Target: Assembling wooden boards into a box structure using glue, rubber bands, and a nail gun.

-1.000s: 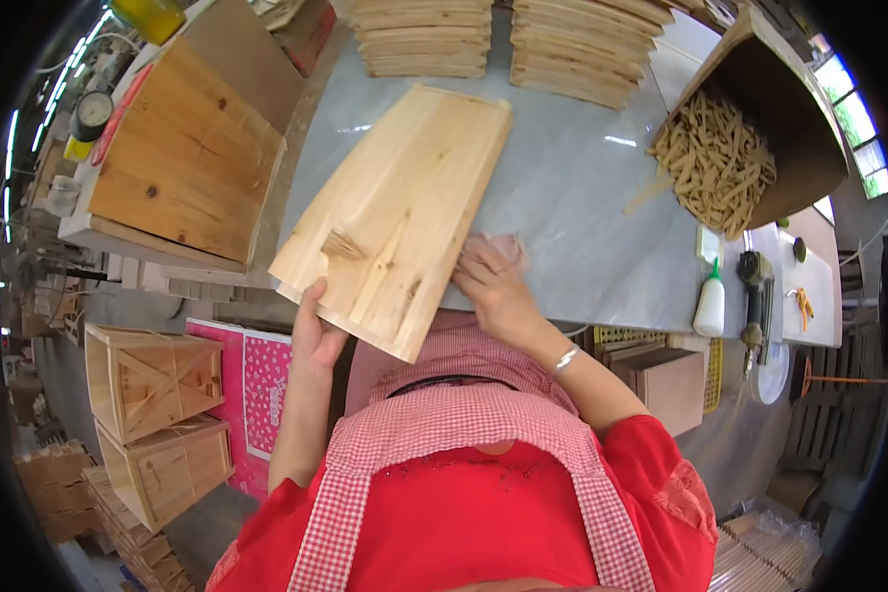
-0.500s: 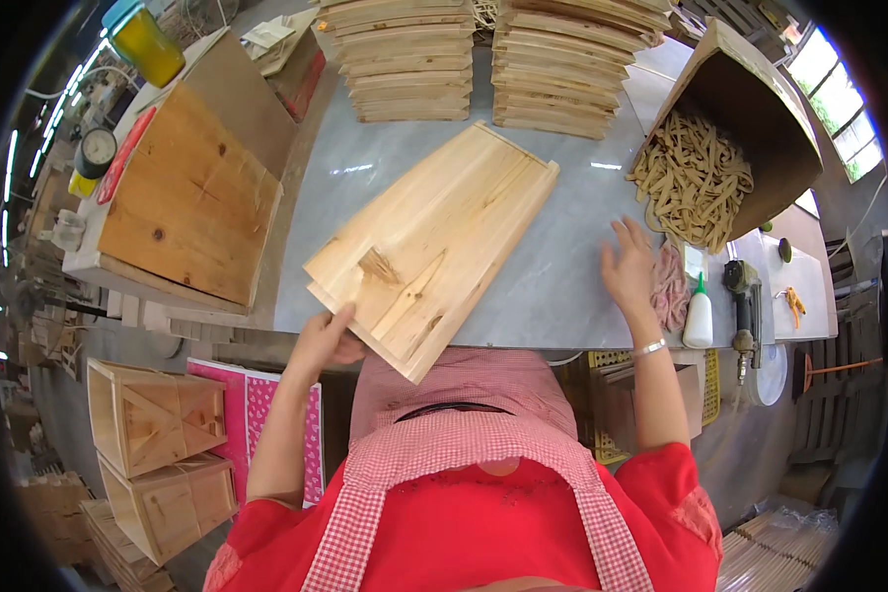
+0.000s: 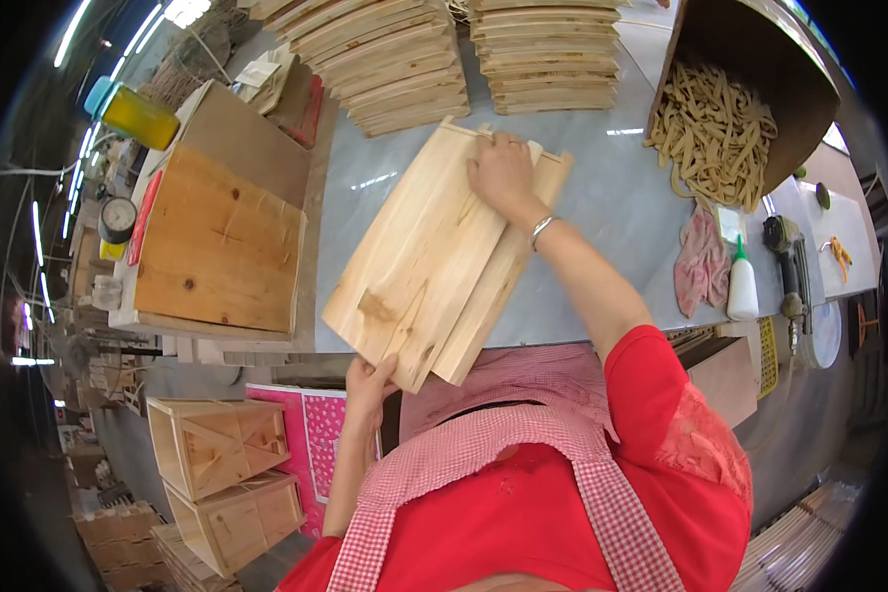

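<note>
Two pale wooden panels lie overlapped and aslant at the front of the grey tabletop. The upper wooden panel [image 3: 405, 247] shows knots and a dark rough patch near its close end. Under it, the lower panel [image 3: 508, 271] sticks out along the right side. My left hand [image 3: 370, 385] pinches the upper panel's near end, thumb on top and fingers mostly hidden beneath. At the far end, my right hand [image 3: 506, 176] grips the upper panel, its fingers bent toward the far edge.
Stacks of wooden panels [image 3: 543, 59] stand at the back. A tipped box [image 3: 809, 99] of tan strips [image 3: 710, 128] is at right, near a pink cloth [image 3: 703, 261], a glue bottle [image 3: 743, 286] and an air tool [image 3: 787, 261]. A wooden box [image 3: 217, 242] borders the left.
My right hand has moved from the table's right side to the panel's far end. The upper panel has shifted left off the lower one, which now shows. My view has turned somewhat.
</note>
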Motion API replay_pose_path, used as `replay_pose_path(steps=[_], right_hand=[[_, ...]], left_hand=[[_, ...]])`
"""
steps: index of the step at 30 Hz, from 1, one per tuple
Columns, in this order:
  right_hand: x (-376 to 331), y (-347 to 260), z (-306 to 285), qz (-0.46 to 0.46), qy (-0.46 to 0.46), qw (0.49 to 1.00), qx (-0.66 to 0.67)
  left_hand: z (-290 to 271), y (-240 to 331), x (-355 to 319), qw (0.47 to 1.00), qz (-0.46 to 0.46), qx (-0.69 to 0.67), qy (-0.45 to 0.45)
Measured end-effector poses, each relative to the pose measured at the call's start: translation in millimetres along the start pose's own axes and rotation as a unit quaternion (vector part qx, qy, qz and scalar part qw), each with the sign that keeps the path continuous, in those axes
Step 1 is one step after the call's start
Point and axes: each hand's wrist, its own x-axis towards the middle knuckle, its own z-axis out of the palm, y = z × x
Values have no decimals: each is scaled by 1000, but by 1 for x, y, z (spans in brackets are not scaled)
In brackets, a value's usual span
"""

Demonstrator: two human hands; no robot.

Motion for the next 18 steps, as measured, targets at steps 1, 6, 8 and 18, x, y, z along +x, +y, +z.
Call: replay_pose_path(steps=[1, 6, 8, 18], right_hand=[[-4, -4, 2, 9, 16, 1000, 17], [-21, 22, 24, 33, 56, 998, 15], [-21, 24, 23, 24, 68, 997, 20], [-26, 32, 25, 35, 27, 999, 2]], left_hand=[[-4, -1, -5, 999, -6, -33, 20], [19, -11, -14, 994, -34, -103, 9], [25, -10, -13, 991, -33, -124, 24], [24, -7, -11, 989, -19, -145, -3]])
